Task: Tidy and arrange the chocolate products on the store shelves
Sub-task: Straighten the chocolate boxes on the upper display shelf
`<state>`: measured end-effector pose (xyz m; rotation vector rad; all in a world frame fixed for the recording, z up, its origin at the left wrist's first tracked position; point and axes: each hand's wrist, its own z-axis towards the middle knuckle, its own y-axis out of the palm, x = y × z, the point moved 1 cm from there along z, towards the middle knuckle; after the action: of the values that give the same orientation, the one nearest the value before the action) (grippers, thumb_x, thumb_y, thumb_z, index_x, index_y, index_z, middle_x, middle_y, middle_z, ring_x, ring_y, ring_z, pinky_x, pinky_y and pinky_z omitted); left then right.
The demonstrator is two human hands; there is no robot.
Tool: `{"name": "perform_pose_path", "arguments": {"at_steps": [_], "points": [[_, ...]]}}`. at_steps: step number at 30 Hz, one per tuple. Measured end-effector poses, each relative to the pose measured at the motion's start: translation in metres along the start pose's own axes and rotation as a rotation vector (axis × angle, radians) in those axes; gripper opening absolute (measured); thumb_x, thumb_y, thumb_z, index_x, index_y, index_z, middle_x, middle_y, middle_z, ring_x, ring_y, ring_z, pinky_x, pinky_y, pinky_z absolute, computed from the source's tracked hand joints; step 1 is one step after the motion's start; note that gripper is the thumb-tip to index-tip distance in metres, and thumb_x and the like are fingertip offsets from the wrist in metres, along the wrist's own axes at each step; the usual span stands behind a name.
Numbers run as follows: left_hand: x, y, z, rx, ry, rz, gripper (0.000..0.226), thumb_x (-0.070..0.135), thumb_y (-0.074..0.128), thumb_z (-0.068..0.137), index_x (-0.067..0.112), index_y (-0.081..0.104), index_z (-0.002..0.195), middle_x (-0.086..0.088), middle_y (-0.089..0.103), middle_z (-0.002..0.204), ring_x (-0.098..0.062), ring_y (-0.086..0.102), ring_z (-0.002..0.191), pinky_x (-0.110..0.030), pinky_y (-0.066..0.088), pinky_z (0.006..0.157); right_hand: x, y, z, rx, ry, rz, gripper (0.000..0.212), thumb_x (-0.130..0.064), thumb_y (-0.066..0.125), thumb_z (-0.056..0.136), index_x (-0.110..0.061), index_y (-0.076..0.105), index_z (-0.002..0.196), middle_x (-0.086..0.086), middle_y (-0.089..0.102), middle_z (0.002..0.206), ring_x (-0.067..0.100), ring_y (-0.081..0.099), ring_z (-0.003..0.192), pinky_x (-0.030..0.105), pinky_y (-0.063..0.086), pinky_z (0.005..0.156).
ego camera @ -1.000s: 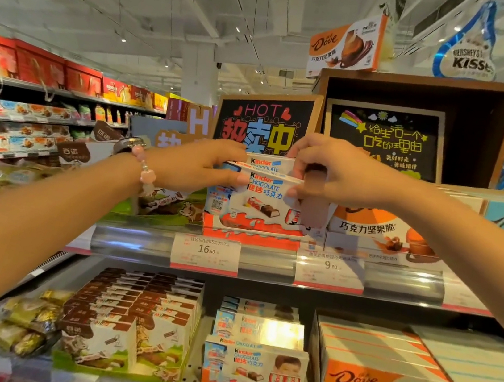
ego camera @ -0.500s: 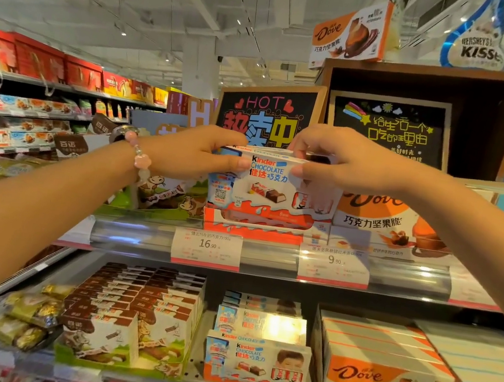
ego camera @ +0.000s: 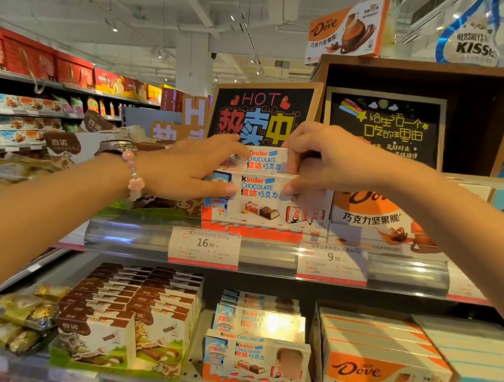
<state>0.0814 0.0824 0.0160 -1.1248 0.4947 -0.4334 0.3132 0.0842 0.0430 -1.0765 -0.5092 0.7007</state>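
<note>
Two shelves [ego camera: 267, 254] fill the frame, upper one at centre, lower one along the bottom. Orange Dove boxes [ego camera: 379, 221] sit centre right on the upper shelf, just beside the Kinder stack. Front Kinder box [ego camera: 272, 200] stands upright at frame centre, face out, in its orange tray. Top Kinder box [ego camera: 264, 159] sits just above and behind it, tilted back a bit. Left hand [ego camera: 189, 169] has fingers curled on the left ends of both boxes, thumb tip pressing the front box face. Right hand [ego camera: 323, 158] pinches the top box's right end, fingers wrapped over its edge. Judgement: thin cardboard, light, stiff but crushable at corners, glossy so a bit slippery. Best hold at the short ends, both hands, light squeeze. Price tags [ego camera: 204, 245] hang below on the rail.
</note>
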Motion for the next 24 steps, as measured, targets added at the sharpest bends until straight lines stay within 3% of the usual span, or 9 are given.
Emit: {"name": "perform_pose_path", "arguments": {"at_steps": [3, 5, 8, 11, 16, 20, 24], "points": [[0.002, -0.001, 0.002, -0.038, -0.035, -0.062, 0.079, 0.059, 0.047, 0.087, 0.029, 0.007, 0.148, 0.003, 0.021, 0.152, -0.016, 0.032, 0.132, -0.04, 0.035, 0.106, 0.003, -0.008, 0.001, -0.017, 0.035, 0.093, 0.04, -0.038, 0.066, 0.082, -0.025, 0.055, 0.118, -0.008, 0.051, 0.122, 0.005, 0.047, 0.109, 0.015, 0.042, 0.085], [0.006, -0.006, 0.001, -0.064, -0.102, -0.216, 0.08, 0.053, 0.048, 0.082, 0.033, 0.006, 0.147, 0.006, 0.024, 0.151, -0.012, 0.036, 0.128, -0.033, 0.038, 0.103, 0.01, -0.017, 0.002, 0.033, 0.089, 0.182, 0.041, -0.032, 0.056, 0.091, -0.023, 0.05, 0.13, -0.008, 0.055, 0.12, 0.005, 0.053, 0.104, 0.008, 0.042, 0.074], [0.007, -0.015, 0.005, 0.093, -0.15, -0.359, 0.049, 0.041, 0.042, 0.091, 0.019, 0.042, 0.135, -0.001, 0.054, 0.128, -0.014, 0.054, 0.108, -0.023, 0.046, 0.083, 0.022, -0.022, 0.006, -0.004, 0.138, 0.078, 0.029, -0.022, 0.056, 0.093, -0.018, 0.061, 0.121, -0.005, 0.062, 0.111, 0.005, 0.057, 0.09, 0.012, 0.042, 0.069], [0.002, -0.021, 0.01, 0.141, -0.188, -0.334, 0.025, 0.019, 0.052, 0.093, 0.013, 0.063, 0.115, 0.003, 0.066, 0.1, -0.009, 0.06, 0.092, -0.013, 0.049, 0.068, 0.03, -0.017, 0.004, -0.012, 0.176, 0.107, 0.021, -0.016, 0.058, 0.091, -0.015, 0.069, 0.108, -0.001, 0.067, 0.101, 0.013, 0.059, 0.091, 0.021, 0.046, 0.074], [-0.001, -0.021, 0.011, 0.171, -0.213, -0.468, 0.024, 0.011, 0.06, 0.088, 0.02, 0.066, 0.109, 0.012, 0.066, 0.088, 0.004, 0.06, 0.078, -0.006, 0.049, 0.06, 0.033, -0.011, -0.001, 0.059, 0.176, 0.191, 0.018, -0.018, 0.061, 0.089, -0.02, 0.067, 0.106, 0.003, 0.069, 0.096, 0.019, 0.063, 0.092, 0.037, 0.051, 0.086], [-0.003, -0.017, 0.012, 0.284, -0.195, -0.495, 0.019, 0.011, 0.061, 0.087, 0.021, 0.067, 0.102, 0.007, 0.068, 0.088, 0.006, 0.061, 0.075, -0.008, 0.048, 0.062, 0.034, -0.008, -0.002, 0.125, 0.198, 0.257, 0.012, -0.015, 0.063, 0.088, -0.016, 0.064, 0.1, 0.0, 0.068, 0.09, 0.014, 0.064, 0.088, 0.027, 0.049, 0.077], [-0.004, -0.016, 0.014, 0.302, -0.228, -0.544, 0.022, 0.009, 0.066, 0.083, 0.019, 0.068, 0.102, 0.016, 0.065, 0.082, 0.004, 0.061, 0.077, -0.007, 0.049, 0.064, 0.034, -0.006, -0.003, 0.154, 0.202, 0.284, 0.008, -0.015, 0.064, 0.087, -0.014, 0.065, 0.095, -0.007, 0.066, 0.091, 0.007, 0.063, 0.087, 0.014, 0.045, 0.069]]}}
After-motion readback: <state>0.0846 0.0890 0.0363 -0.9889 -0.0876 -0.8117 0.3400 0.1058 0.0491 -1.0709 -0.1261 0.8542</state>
